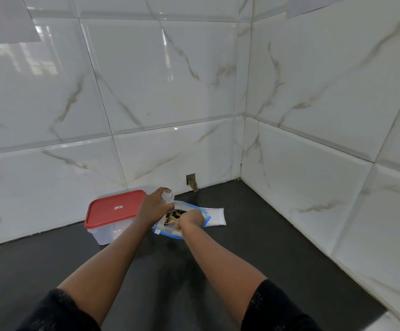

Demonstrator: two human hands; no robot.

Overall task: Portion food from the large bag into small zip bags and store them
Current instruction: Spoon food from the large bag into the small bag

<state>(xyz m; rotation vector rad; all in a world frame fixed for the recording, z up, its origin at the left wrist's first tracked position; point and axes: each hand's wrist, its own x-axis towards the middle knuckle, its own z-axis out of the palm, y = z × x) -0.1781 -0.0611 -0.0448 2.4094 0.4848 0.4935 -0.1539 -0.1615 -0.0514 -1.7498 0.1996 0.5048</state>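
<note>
A home kitchen corner: marble-look wall tiles [170, 91] above a dark countertop [254, 235].

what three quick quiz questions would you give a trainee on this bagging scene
1. True or false: the red lid is on the clear container.
2. What does the left hand hold? A) a small clear bag B) a spoon C) the red lid
3. Fill in: the flat white bags lie on the ___ side of the large bag, where the right hand reaches in.

Key: 1 true; 2 A; 3 right
</note>
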